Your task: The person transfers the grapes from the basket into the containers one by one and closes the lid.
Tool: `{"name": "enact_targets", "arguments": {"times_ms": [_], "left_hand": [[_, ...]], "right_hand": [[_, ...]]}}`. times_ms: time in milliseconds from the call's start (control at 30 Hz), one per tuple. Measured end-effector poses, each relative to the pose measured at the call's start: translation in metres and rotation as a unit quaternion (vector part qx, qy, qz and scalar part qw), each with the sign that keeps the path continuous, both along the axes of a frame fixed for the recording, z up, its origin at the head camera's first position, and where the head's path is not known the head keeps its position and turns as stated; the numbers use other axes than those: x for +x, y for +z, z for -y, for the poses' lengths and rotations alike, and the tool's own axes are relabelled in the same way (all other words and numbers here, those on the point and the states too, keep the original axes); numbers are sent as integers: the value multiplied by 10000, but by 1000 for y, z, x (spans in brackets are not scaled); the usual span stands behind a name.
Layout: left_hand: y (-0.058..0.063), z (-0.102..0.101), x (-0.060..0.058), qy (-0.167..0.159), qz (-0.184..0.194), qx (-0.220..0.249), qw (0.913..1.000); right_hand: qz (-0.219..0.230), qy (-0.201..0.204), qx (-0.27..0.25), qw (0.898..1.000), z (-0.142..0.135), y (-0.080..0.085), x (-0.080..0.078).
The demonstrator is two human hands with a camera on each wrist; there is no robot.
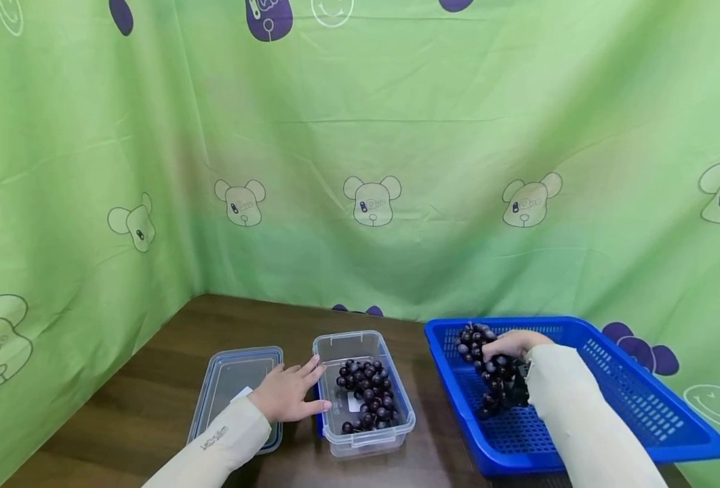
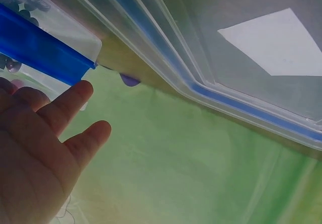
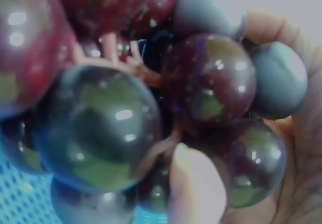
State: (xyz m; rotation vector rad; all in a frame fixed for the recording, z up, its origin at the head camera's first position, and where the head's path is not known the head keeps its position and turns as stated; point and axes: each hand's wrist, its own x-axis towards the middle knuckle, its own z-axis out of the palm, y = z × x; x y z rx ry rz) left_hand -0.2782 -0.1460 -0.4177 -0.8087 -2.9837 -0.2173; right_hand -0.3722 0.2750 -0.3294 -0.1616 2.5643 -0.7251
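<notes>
The right hand (image 1: 512, 344) grips a bunch of round, dark purple grapes (image 1: 499, 371), thumb against the stems, within the rectangular blue plastic lattice basket (image 1: 689, 444). The left hand (image 1: 287, 394), fingers spread, is at the left rim of a clear plastic rectangular box (image 1: 343, 347), in which a second dark purple grape bunch (image 1: 369, 394) lies. Left of the box, a clear flat lid with a blue seal (image 1: 228, 376) rests on the brown wooden bench (image 1: 134, 403), partly beneath the left forearm.

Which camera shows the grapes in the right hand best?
The right wrist view: the held grapes fill most of it, stems and shiny skins showing close up. The head view shows them smaller, partly hidden by the right hand. The left wrist view misses them; other grapes show in the clear box.
</notes>
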Motion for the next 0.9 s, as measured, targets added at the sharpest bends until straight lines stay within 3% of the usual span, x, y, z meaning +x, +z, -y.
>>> {"name": "enact_targets", "arguments": {"times_ms": [133, 433, 667, 900], "left_hand": [[4, -1, 1, -5, 0, 13, 10000], [5, -3, 4, 113, 133, -22, 9998], [0, -2, 4, 118, 224, 74, 9997], [4, -4, 4, 145, 199, 39, 9997]], "right_hand": [[14, 20, 201, 9998, -1, 19, 3], [49, 35, -89, 9999, 10, 37, 12], [452, -532, -871, 9938, 23, 34, 16], [462, -487, -1134, 9913, 43, 36, 14]]}}
